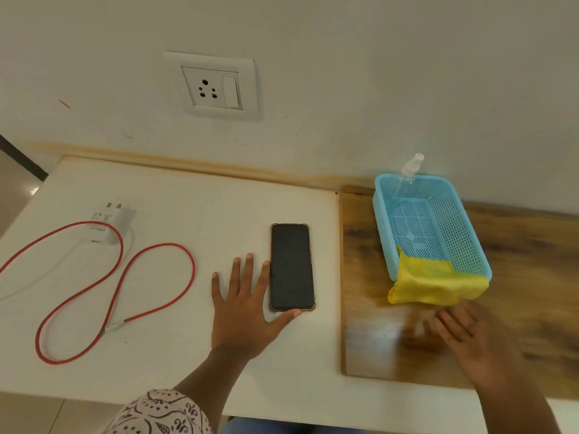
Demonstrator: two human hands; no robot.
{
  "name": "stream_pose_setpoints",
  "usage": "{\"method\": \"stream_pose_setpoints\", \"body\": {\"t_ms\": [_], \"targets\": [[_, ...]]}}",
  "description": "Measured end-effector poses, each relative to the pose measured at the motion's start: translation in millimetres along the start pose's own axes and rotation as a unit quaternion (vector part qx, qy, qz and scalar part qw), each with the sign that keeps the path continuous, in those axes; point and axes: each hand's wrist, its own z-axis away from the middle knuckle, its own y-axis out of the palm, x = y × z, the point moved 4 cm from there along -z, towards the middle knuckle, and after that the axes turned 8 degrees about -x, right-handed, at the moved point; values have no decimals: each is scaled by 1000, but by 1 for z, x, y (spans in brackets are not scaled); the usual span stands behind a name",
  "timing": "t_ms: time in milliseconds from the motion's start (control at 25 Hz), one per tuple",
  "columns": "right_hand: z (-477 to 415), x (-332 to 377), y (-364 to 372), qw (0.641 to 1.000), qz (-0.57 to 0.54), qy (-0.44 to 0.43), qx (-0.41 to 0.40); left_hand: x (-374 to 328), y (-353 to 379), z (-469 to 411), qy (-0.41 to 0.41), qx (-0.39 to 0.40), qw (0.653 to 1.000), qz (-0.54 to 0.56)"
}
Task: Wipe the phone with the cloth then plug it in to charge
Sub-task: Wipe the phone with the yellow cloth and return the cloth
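A black phone (291,267) in a clear case lies face up on the white table (175,189). My left hand (242,308) rests flat beside it with fingers spread, the index finger along its left edge and the thumb at its bottom edge. A yellow cloth (434,281) hangs over the near rim of a blue basket (380,227). My right hand (470,335), blurred and with fingers apart, hovers just below the cloth without touching it. A white charger plug (111,222) with a red cable (125,277) lies at the left. A wall socket (213,89) is above the table.
A clear spray bottle (405,177) leans in the basket's far corner. The basket stands on a wooden board (532,292) at the right of the table. The wall runs along the back edge. The table's left edge drops to the floor.
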Motion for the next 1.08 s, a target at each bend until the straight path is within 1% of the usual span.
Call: {"method": "stream_pose_setpoints", "body": {"t_ms": [40,80,120,200,280,360,440,520,600,760,840,920,960,1000,1080], "targets": [[-3,-3,0,1000,2,7,-14,0,0,0,0,1,1000,-2],[-5,-3,1,995,22,1,-101,0,0,0,0,0,1000,-3],[-6,-3,4,993,28,8,-112,0,0,0,1,0,1000,-3],[-6,-7,12,994,-4,44,-104,0,0,1,1,-2,1000,0],[0,-12,17,992,-7,78,-96,0,-1,0,0,-2,1000,0],[7,-17,16,992,-9,93,-86,-1,0,0,0,0,1000,-1],[12,-19,16,993,-38,82,-81,-1,0,0,1,0,1000,0],[21,-12,21,995,-53,37,-74,-1,0,1,1,1,1000,-2],[31,5,33,996,-57,-34,-54,0,0,1,-1,1,1000,-2],[56,50,81,984,-48,-164,52,0,2,0,-3,4,1000,0],[68,65,116,972,-39,-201,112,0,2,0,-3,4,1000,0],[69,65,150,968,-15,-184,170,0,1,0,-3,3,1000,1],[65,58,165,970,11,-153,186,0,1,0,-2,2,1000,2],[59,46,177,974,43,-112,190,0,1,0,-1,2,1000,3],[43,19,192,978,111,-41,170,0,1,1,-1,1,1000,4]]}}
